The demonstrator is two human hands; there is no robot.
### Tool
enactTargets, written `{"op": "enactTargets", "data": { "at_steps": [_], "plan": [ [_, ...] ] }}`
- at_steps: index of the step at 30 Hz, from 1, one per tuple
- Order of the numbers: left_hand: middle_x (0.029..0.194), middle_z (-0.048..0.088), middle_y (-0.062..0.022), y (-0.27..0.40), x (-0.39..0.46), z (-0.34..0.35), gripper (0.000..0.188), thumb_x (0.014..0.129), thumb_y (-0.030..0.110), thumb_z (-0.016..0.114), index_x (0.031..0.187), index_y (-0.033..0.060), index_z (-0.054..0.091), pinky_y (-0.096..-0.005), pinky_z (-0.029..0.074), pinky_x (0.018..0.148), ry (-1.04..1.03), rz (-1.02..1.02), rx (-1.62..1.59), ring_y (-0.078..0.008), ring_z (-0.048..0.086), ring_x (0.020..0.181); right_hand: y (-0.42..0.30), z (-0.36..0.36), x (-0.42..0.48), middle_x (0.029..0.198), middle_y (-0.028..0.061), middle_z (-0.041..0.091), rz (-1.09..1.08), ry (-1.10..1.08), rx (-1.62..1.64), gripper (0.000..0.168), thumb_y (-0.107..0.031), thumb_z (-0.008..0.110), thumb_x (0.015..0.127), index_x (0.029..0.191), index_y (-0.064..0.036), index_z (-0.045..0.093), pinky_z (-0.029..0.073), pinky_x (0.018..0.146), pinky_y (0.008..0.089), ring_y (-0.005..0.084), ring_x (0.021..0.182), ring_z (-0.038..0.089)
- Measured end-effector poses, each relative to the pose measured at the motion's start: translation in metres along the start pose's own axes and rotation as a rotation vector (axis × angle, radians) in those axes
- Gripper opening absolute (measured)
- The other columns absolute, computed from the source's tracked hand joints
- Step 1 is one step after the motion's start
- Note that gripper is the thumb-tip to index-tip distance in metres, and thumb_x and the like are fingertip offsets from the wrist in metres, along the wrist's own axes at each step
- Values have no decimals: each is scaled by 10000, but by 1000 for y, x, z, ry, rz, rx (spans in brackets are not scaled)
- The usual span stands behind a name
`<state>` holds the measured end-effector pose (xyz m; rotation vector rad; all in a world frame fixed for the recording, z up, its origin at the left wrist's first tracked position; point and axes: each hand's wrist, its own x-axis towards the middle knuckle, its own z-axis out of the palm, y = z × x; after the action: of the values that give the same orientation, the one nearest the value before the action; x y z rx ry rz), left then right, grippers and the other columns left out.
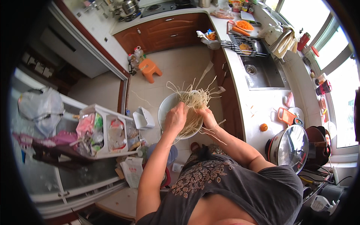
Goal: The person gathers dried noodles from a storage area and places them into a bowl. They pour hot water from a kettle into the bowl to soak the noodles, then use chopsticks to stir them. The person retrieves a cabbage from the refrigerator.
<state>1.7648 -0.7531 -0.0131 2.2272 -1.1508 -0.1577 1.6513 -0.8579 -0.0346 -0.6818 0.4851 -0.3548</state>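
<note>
Between my two hands is a bunch of long, thin, pale noodle-like strands (198, 97), with loose ends sticking out on all sides. My left hand (176, 117) grips the bunch on its left side. Fingers of my right hand (207, 118) close round it on the right. Both hands are over a round white basin (162, 112), whose left wall shows while strands cover much of its inside. A few wider, flat pale strips (206, 72) jut out beyond the bunch towards the cabinet. What the basin rests on is hidden.
To the right runs a white counter (239, 104) with a steel sink (264, 74), an orange grater (286, 116), a carrot piece (263, 127) and a glass-lidded pot (292, 147). An orange stool (150, 69) stands on the floor ahead. A cluttered shelf rack (102, 135) is at left.
</note>
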Motion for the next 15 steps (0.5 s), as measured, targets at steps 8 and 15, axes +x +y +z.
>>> {"op": "enactTargets", "data": {
  "at_steps": [8, 15],
  "plan": [
    [877, 646, -252, -21, 187, 32, 172, 897, 166, 526, 961, 7, 516, -518, 493, 695, -142, 41, -62, -441, 626, 803, -71, 2, 145, 1086, 78, 614, -142, 92, 77, 383, -17, 531, 835, 1217, -33, 509, 497, 861, 325, 187, 960, 610],
    [982, 638, -237, -57, 362, 74, 277, 874, 178, 532, 1092, 23, 459, -489, 477, 769, -190, 84, -397, -438, 607, 900, -141, -5, 305, 1070, 76, 616, -222, 104, 156, 356, -24, 543, 822, 1177, -33, 527, 498, 859, 327, 190, 959, 609]
  ]
}}
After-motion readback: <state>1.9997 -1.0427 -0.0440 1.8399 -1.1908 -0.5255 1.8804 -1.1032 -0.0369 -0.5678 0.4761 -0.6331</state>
